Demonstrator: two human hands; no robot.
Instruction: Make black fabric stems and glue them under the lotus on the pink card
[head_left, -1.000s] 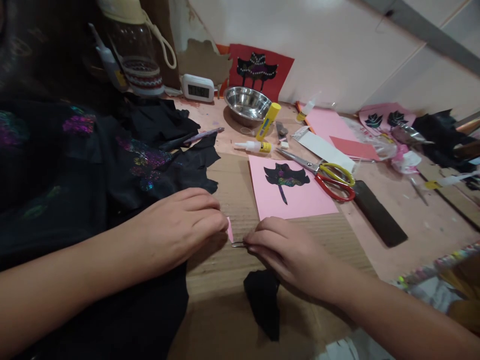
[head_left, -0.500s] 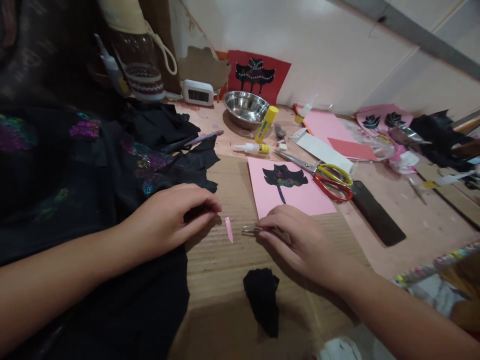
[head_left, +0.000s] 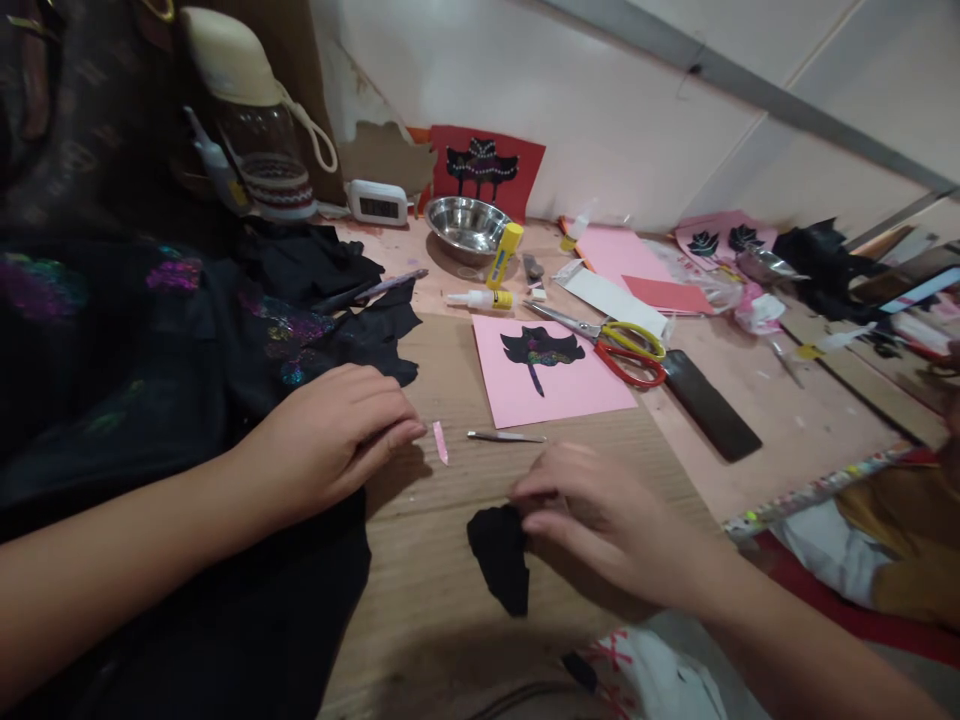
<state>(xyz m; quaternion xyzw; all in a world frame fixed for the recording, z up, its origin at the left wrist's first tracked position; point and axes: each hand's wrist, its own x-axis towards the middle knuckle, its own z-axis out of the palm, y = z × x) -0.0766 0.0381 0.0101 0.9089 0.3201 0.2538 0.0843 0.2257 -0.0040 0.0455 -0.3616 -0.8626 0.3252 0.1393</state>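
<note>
My left hand (head_left: 337,430) rests at the edge of the black cloth (head_left: 300,580), fingers curled and thumb against the forefinger, with nothing seen in them. Just beyond its fingertips lies a small pink paper strip (head_left: 440,443). My right hand (head_left: 600,510) has thumb and forefinger at the upper right corner of a black fabric scrap (head_left: 499,560), pinching its edge. Metal tweezers (head_left: 506,437) lie loose on the cardboard (head_left: 420,560) above that hand. Behind them sits a pink card (head_left: 577,398) bearing a black cut-out shape (head_left: 544,345) with one thin stem.
Scissors (head_left: 630,350) overlap the card's right edge, beside a dark flat slab (head_left: 712,405). Farther back stand a steel bowl (head_left: 469,228), a glue stick (head_left: 504,255), a small glue bottle (head_left: 480,299) and a white digital clock (head_left: 377,205). A bottle (head_left: 270,170) stands at back left.
My right hand has let go of the tweezers and moved toward me to the black fabric scrap. My left hand stays near the pink strip. The view has shifted a little.
</note>
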